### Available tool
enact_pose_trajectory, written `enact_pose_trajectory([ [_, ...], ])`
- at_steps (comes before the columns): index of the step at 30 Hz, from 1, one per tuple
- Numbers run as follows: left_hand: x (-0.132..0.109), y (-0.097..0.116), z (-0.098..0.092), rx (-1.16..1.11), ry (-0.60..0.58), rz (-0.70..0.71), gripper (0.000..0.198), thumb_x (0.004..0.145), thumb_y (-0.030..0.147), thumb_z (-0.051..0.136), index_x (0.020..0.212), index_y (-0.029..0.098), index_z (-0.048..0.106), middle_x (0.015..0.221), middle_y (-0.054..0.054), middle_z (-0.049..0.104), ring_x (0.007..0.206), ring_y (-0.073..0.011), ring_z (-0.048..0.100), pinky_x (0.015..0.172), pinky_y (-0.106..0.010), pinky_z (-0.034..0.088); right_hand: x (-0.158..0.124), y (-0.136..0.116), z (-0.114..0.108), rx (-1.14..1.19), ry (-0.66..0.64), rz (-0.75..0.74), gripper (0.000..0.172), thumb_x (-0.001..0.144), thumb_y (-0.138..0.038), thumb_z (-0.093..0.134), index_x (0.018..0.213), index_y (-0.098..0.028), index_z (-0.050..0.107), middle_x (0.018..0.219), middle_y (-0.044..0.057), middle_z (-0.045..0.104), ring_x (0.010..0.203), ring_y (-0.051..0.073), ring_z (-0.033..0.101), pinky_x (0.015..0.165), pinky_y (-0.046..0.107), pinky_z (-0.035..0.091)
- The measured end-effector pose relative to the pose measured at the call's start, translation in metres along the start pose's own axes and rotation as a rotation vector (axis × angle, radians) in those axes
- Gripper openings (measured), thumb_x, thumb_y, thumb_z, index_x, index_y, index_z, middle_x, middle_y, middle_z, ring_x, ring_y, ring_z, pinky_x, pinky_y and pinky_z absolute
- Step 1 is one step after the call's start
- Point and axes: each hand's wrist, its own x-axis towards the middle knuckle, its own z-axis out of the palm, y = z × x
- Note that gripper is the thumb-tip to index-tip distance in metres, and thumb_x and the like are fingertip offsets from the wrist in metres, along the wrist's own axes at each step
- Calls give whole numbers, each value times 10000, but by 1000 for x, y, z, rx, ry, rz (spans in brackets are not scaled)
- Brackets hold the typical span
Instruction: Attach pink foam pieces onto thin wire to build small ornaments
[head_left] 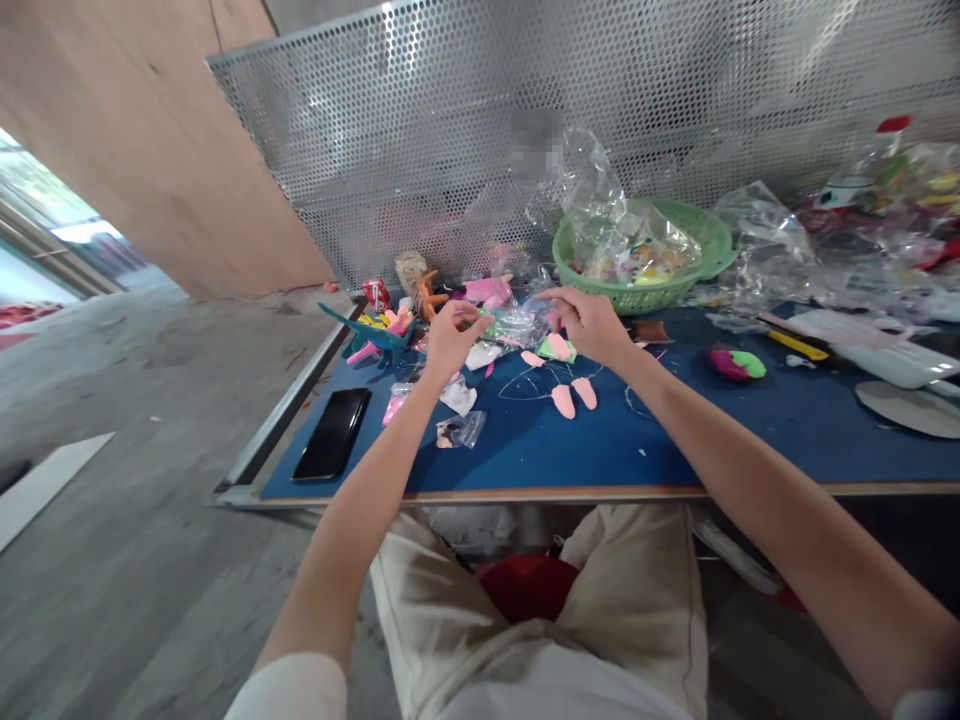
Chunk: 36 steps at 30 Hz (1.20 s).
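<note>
My left hand [450, 338] is over the heap at the table's back, its fingers bent together at the edge of a crumpled clear plastic bag [519, 328]. Whatever lies between those fingertips is too small to make out. On the bag's other side is my right hand [592, 325], with the index finger stretched out and the other fingers partly curled. Pale pink oval pieces [563, 401] on thin clear thread lie below my right hand. A green piece with a pink one on it [557, 347] sits close to its wrist. Small bagged parts [460, 430] lie nearer me.
A black phone [331, 434] lies at the left front of the blue table [525, 460]. A teal toy [379, 338] stands behind it. At the back, a green basket [645, 298] holds plastic bags. Farther right are a magenta-and-green lump [737, 365] and a yellow-handled cutter [799, 345].
</note>
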Motion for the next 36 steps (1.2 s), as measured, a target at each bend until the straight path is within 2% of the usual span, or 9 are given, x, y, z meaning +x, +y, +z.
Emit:
enact_pose_trajectory([
  [4,-5,12,3,-58,95,36,383,860,501,773,985,227,536,935,-54,751,840,-172,729,684,-279,555,1,-7,6,121,5,77,473,1042,-506,489,1350,-202,677,1067,108,805,735,192,673,706,331,514],
  [7,-10,18,8,-134,90,13,424,853,542,776,982,236,511,952,-53,759,648,-136,685,549,-269,525,3,-13,9,169,-42,137,459,966,-580,597,1050,-171,785,901,94,796,742,203,665,707,321,488],
  [9,-14,22,8,-186,32,2,421,884,569,733,1016,239,508,964,-60,775,498,-104,610,464,-269,488,3,-17,10,201,-54,175,494,944,-618,606,842,-165,774,761,68,754,672,180,609,664,309,450],
  [12,-21,32,2,-221,-141,67,399,938,583,647,1099,247,504,1021,-80,796,410,-83,558,408,-263,454,3,-19,10,268,-13,217,518,901,-661,646,748,-176,740,693,39,692,639,159,547,608,293,406],
  [18,-32,44,-5,-67,-356,270,463,865,513,762,1198,246,583,1134,-87,791,548,-111,671,524,-256,535,1,-13,14,473,-19,308,537,802,-713,731,690,-189,707,572,-21,478,553,113,375,514,279,283],
  [22,-34,43,4,62,-348,376,333,890,491,743,1103,240,699,1076,-60,796,661,-134,721,645,-270,578,0,-14,17,490,-52,313,558,799,-723,722,678,-178,710,548,-31,416,537,97,308,506,283,221],
  [26,-35,42,11,49,-275,366,274,932,497,707,1020,238,715,963,-34,802,602,-130,718,607,-263,550,-2,-13,21,460,-64,302,543,831,-703,700,712,-175,746,529,-44,347,526,91,248,507,289,174],
  [32,-38,42,14,1,-248,316,302,913,532,723,909,234,675,615,29,711,521,-149,700,497,-234,465,-2,-18,24,495,-76,291,539,842,-699,695,727,-176,759,574,-18,477,552,101,318,526,291,237],
  [36,-39,41,16,-33,-295,305,366,908,551,712,810,212,617,807,-12,781,503,-117,683,475,-224,466,-2,-25,23,461,-66,258,583,814,-740,697,653,-180,708,577,-10,509,579,117,366,557,302,268],
])
